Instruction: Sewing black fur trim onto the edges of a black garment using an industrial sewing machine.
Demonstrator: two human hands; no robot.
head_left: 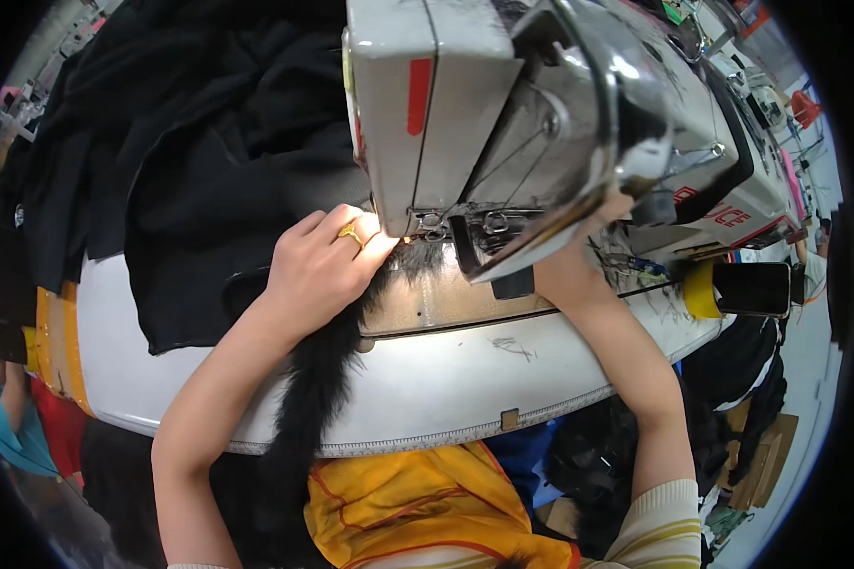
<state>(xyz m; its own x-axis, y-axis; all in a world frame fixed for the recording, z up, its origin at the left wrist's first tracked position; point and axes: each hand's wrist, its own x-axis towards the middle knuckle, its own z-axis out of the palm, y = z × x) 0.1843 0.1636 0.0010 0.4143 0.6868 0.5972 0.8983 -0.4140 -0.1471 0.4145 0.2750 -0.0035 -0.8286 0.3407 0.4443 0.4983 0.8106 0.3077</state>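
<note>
Bright centre, perhaps blurry edges

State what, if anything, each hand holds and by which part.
The left hand touches the black fur strip along its upper part; whether it pinches cannot be told. The right hand, partly hidden by the sewing machine, cannot be judged.

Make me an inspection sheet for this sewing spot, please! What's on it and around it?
Surface: white table, ruler marks along its front edge.
Job's things: sewing machine, black fabric, furry black strip hanging over the front edge.
Clutter: dark loose fibres; phone at the right.
Hands: left hand on the black material beside the machine; right hand partly hidden behind it, grip unclear.
Cables: nothing seen for certain.
Surroundings: cardboard lower right; someone in a teal top at left.
</note>
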